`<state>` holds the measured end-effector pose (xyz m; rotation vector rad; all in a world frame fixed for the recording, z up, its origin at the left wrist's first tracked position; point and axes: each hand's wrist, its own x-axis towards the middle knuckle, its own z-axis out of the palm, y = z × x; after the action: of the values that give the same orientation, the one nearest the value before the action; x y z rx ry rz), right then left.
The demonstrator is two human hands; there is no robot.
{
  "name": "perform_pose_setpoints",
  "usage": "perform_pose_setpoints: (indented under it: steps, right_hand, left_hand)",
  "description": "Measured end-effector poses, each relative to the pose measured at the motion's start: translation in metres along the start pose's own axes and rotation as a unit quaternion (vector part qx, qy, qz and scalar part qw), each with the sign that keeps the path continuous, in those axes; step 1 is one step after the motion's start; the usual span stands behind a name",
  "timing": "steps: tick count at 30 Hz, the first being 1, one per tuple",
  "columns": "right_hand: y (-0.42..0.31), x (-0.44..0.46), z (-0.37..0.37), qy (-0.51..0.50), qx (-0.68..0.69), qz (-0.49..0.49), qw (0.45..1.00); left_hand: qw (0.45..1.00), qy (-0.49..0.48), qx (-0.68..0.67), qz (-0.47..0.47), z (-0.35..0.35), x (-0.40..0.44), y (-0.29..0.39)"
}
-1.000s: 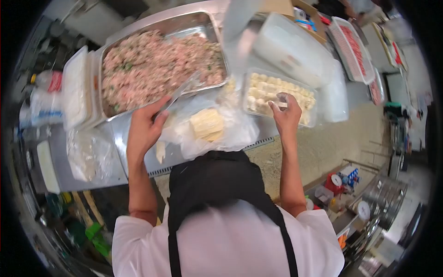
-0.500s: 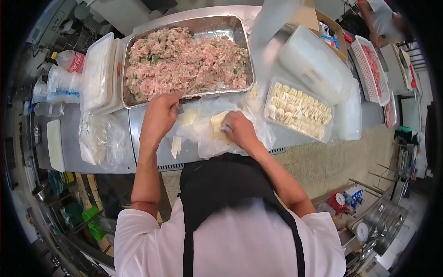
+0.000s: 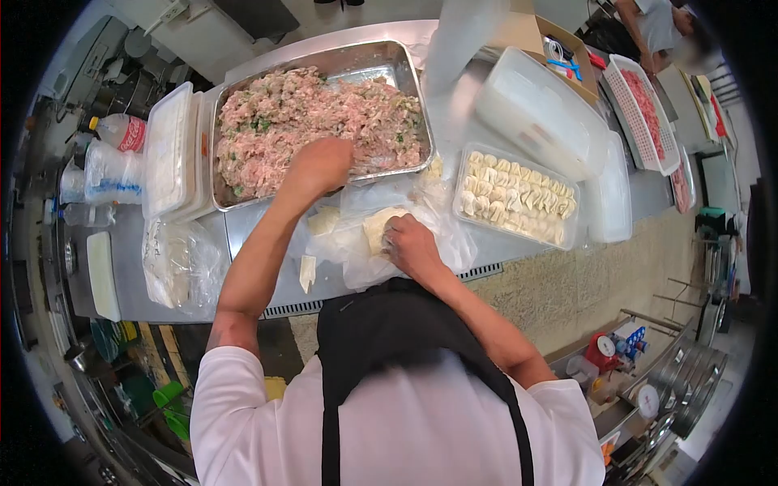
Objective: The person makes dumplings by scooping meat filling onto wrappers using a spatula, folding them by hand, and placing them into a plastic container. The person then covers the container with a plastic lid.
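My left hand (image 3: 322, 166) is closed around a thin metal utensil (image 3: 369, 162) over the near edge of a steel tray (image 3: 427, 105) of minced meat (image 3: 284, 121). My right hand (image 3: 411, 244) pinches at the edge of a stack of pale dough wrappers (image 3: 378, 229), which lies on clear plastic (image 3: 458, 247). One cut strip of dough (image 3: 307, 273) is on the steel table. To the right, a clear tray (image 3: 572, 231) holds several rows of folded dumplings (image 3: 515, 194).
Stacked lidded containers (image 3: 170, 154) and a plastic bag (image 3: 174, 267) are at the left. Translucent bins (image 3: 543, 109), a cardboard box (image 3: 519, 34) and a pink-and-white basket (image 3: 640, 113) are at the right. Another person (image 3: 660, 28) is at the upper right.
My left hand has moved forward over the meat tray with the utensil. My right hand has come from the dumpling tray to the wrapper stack.
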<state>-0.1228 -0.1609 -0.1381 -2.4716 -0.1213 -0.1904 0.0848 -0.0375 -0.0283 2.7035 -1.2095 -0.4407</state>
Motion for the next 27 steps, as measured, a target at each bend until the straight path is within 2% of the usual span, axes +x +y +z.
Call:
perform_pose_setpoints:
  steps: [2, 4, 5, 7, 9, 10, 11, 12, 13, 14, 16, 17, 18, 19, 20, 21, 22, 23, 24, 25, 27]
  right_hand:
    - [0.005, -0.001, 0.006, 0.002, -0.011, 0.004, 1.000]
    - [0.005, -0.001, 0.010, -0.002, -0.022, 0.002, 1.000]
    - [0.006, 0.000, 0.011, 0.002, -0.022, 0.009, 1.000]
    - [0.013, 0.000, 0.010, 0.004, -0.026, 0.011, 1.000]
    - [0.024, -0.004, 0.005, -0.002, 0.142, 0.087, 0.986]
    - [0.023, -0.004, -0.006, -0.001, 0.142, 0.088, 0.986]
    - [0.024, -0.004, -0.020, 0.016, 0.223, 0.109, 0.969]
    - [0.024, -0.004, -0.033, 0.032, 0.302, 0.127, 0.944]
    - [0.027, -0.007, -0.046, 0.029, 0.302, 0.123, 0.945]
    - [0.031, -0.011, -0.058, -0.005, 0.401, 0.234, 0.886]
    - [0.033, -0.010, -0.064, -0.039, 0.486, 0.337, 0.805]
    - [0.033, -0.012, -0.064, 0.017, 0.688, 0.266, 0.675]
    - [0.034, -0.015, -0.064, 0.072, 0.843, 0.180, 0.501]
    - [0.036, -0.016, -0.064, 0.073, 0.842, 0.182, 0.503]
    - [0.039, -0.015, -0.065, 0.075, 0.875, 0.150, 0.454]
    - [0.042, -0.013, -0.066, 0.076, 0.904, 0.115, 0.404]
    - [0.045, -0.012, -0.065, 0.078, 0.904, 0.113, 0.406]
    - [0.048, -0.011, -0.062, 0.122, 0.854, 0.142, 0.485]
    - [0.048, -0.011, -0.060, 0.167, 0.795, 0.172, 0.557]
    - [0.047, -0.010, -0.061, 0.175, 0.794, 0.172, 0.556]
    - [0.048, -0.003, -0.063, 0.174, 0.772, 0.186, 0.582]
  left_hand:
    - [1.000, -0.024, 0.008, -0.017, -0.006, 0.002, 0.001]
    - [0.998, 0.067, 0.020, -0.003, 0.018, 0.011, -0.006]
    - [0.997, 0.069, 0.020, -0.005, 0.027, 0.014, -0.010]
    - [0.999, -0.033, 0.028, 0.008, 0.030, 0.016, -0.011]
    - [0.999, -0.040, 0.013, 0.003, 0.014, 0.012, -0.028]
    - [0.999, -0.049, -0.004, -0.004, 0.007, 0.010, -0.032]
    - [0.999, -0.050, -0.004, -0.004, 0.007, 0.011, -0.033]
    - [0.998, -0.050, 0.003, -0.040, 0.006, 0.011, -0.034]
    - [0.996, -0.048, 0.009, -0.078, 0.005, 0.011, -0.035]
    - [0.996, -0.045, 0.008, -0.082, 0.019, 0.012, -0.040]
    - [0.997, -0.052, -0.041, 0.033, 0.050, 0.019, -0.047]
    - [0.997, -0.051, -0.042, 0.035, 0.053, 0.022, -0.050]
    - [0.994, -0.086, -0.055, 0.042, 0.044, 0.022, -0.044]
    - [0.989, -0.121, -0.069, 0.049, 0.035, 0.021, -0.040]
    - [0.981, -0.116, -0.099, 0.122, 0.022, 0.018, -0.043]
    - [0.981, -0.113, -0.099, 0.124, 0.011, 0.012, -0.043]
    - [0.965, -0.114, -0.210, 0.107, 0.003, 0.003, -0.041]
    - [0.937, -0.116, -0.317, 0.090, -0.003, -0.004, -0.040]
    - [0.919, -0.160, -0.355, 0.062, -0.007, -0.008, -0.043]
    - [0.919, -0.165, -0.352, 0.068, -0.010, -0.015, -0.041]
    - [0.868, -0.152, -0.472, 0.014, -0.010, -0.034, -0.032]
